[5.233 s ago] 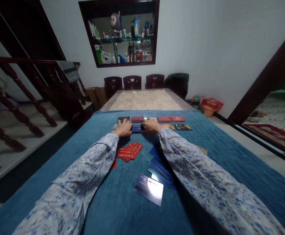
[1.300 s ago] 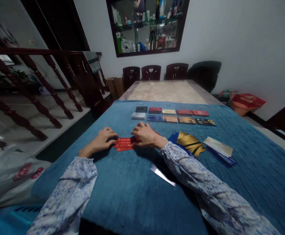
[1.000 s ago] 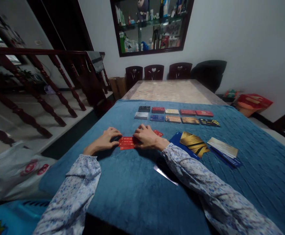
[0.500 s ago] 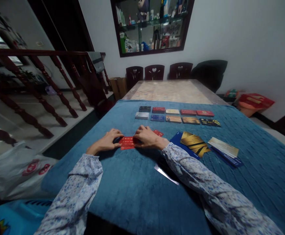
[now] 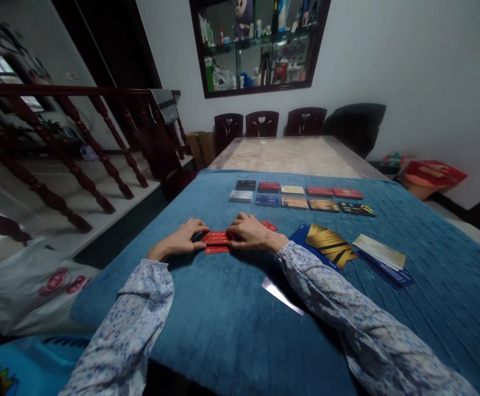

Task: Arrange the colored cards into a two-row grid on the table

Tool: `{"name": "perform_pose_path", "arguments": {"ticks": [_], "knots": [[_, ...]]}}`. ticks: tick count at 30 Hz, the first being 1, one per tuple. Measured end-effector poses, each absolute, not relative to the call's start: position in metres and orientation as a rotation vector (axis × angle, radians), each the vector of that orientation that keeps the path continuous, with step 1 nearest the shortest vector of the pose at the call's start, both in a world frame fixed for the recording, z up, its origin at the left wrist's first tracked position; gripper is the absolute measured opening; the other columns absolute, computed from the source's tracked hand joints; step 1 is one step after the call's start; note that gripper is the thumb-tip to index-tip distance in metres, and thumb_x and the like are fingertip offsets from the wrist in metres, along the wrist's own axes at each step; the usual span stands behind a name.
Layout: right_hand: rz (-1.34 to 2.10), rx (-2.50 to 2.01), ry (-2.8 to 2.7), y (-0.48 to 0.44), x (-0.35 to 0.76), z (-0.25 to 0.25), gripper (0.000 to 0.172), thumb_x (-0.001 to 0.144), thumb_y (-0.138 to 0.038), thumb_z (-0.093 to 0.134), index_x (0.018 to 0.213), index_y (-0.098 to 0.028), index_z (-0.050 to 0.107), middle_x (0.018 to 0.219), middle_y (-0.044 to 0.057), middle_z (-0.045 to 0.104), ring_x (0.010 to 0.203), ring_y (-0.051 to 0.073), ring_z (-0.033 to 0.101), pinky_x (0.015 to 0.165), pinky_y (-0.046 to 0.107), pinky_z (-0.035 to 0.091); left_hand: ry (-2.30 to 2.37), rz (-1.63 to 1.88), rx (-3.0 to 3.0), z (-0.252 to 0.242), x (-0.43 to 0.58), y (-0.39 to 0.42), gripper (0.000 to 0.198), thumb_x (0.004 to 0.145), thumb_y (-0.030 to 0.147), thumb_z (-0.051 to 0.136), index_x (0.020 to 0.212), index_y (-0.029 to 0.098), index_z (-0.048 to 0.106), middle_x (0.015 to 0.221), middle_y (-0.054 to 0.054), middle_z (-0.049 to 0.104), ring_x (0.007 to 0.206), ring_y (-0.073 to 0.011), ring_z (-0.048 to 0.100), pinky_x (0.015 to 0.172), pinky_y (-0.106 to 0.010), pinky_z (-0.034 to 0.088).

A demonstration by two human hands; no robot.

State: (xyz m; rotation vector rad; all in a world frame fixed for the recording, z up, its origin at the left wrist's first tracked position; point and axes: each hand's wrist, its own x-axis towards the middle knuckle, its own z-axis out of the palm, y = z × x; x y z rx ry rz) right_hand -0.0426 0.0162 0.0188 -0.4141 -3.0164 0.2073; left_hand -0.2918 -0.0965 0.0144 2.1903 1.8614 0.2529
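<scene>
Between my two hands, near the middle of the blue cloth, is a small stack of red cards (image 5: pixel 216 238). My left hand (image 5: pixel 184 237) pinches the stack's left end between thumb and fingers. At the right end, my right hand (image 5: pixel 248 234) grips it the same way and covers part of it. Just below the stack's near edge, another red card (image 5: pixel 217 250) shows, with a dark gap between them. Beyond my right hand a further red card (image 5: pixel 269 225) lies partly hidden.
Two rows of card stacks, including a blue stack (image 5: pixel 267 201), stand farther back. To the right lie gold cards (image 5: pixel 330 242) on a blue piece, and pale cards (image 5: pixel 380 251) over blue ones. A shiny strip (image 5: pixel 281 296) is by my right sleeve. Chairs stand behind the table.
The red cards between my hands now look like a tighter stack, raised slightly, with a dark gap over the lower card. Both hands stay in nearly the same place.
</scene>
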Motion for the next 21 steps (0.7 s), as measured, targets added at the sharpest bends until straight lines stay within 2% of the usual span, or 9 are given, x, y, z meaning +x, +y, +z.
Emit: {"name": "perform_pose_path", "arguments": {"ticks": [11, 16, 21], "knots": [[0.296, -0.430, -3.001, 0.022, -0.041, 0.018, 0.029, 0.093, -0.039, 0.060, 0.110, -0.018, 0.071, 0.108, 0.010, 0.071, 0.101, 0.024, 0.050, 0.082, 0.034, 0.032, 1.891, 0.215, 2.175, 0.018, -0.285, -0.097, 0.050, 0.087, 0.049, 0.062, 0.127, 0.020, 0.066, 0.126, -0.010, 0.060, 0.119, -0.0281, 0.052, 0.105, -0.043, 0.040], [0.300, -0.426, -2.970, 0.022, -0.039, 0.020, 0.031, 0.093, -0.040, 0.061, 0.113, -0.018, 0.071, 0.112, 0.011, 0.070, 0.108, 0.026, 0.048, 0.084, 0.035, 0.034, 1.895, 0.224, 2.190, 0.020, -0.282, -0.098, 0.050, 0.086, 0.052, 0.065, 0.125, 0.021, 0.067, 0.124, -0.009, 0.061, 0.117, -0.0278, 0.053, 0.103, -0.042, 0.041], [0.261, -0.505, -2.965, 0.019, -0.039, 0.022, 0.039, 0.091, -0.040, 0.063, 0.121, -0.017, 0.069, 0.125, 0.015, 0.064, 0.116, 0.030, 0.046, 0.087, 0.039, 0.037, 1.885, 0.309, 2.218, 0.019, -0.282, -0.098, 0.045, 0.087, 0.050, 0.066, 0.121, 0.020, 0.066, 0.121, -0.009, 0.062, 0.116, -0.0270, 0.053, 0.103, -0.041, 0.042]]}}
